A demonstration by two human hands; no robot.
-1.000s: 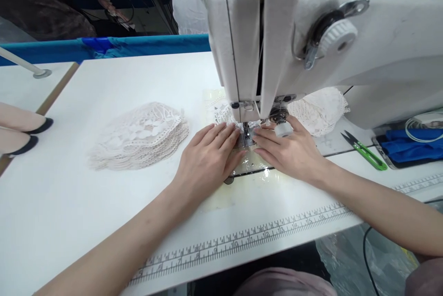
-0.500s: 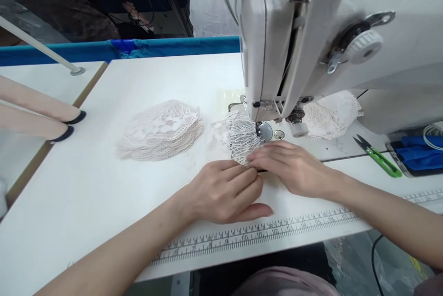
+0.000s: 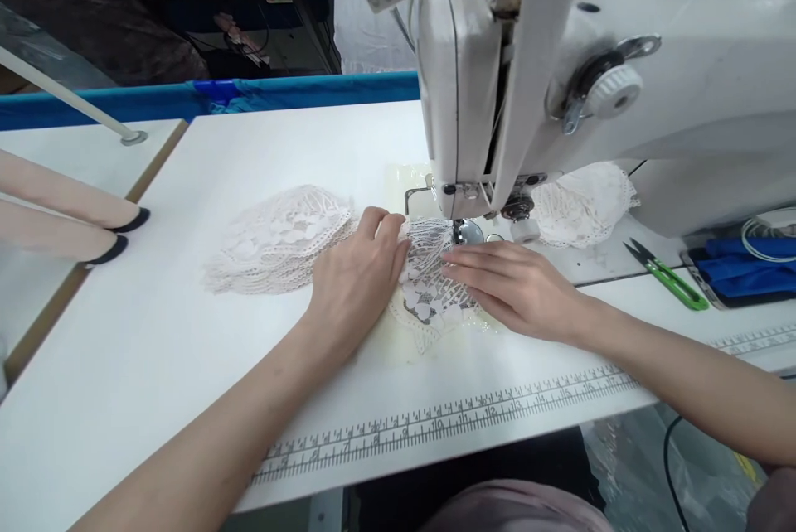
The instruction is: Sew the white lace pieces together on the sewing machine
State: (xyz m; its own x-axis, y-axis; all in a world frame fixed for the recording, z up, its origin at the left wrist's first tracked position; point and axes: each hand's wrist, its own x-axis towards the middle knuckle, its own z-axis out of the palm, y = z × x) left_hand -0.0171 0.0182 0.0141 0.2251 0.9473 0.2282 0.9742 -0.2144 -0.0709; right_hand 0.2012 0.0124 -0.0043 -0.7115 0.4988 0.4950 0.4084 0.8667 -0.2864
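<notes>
A white lace piece point(image 3: 429, 296) lies on the table point(image 3: 205, 399) at the near left of the sewing machine's point(image 3: 457, 93) presser foot. The person's right hand point(image 3: 513, 283) rests flattened on its right side, grasping nothing; the left hand point(image 3: 361, 263) curls at its left edge, whether pinching cannot be told. A lace stack point(image 3: 274, 246) lies farther left.

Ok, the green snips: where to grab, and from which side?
I'd pinch the green snips across their handles, coming from the near side and above. They lie flat, handles toward the near edge of the table, dark blades pointing away toward the sewing machine, so that likely avoids the tips.
</notes>
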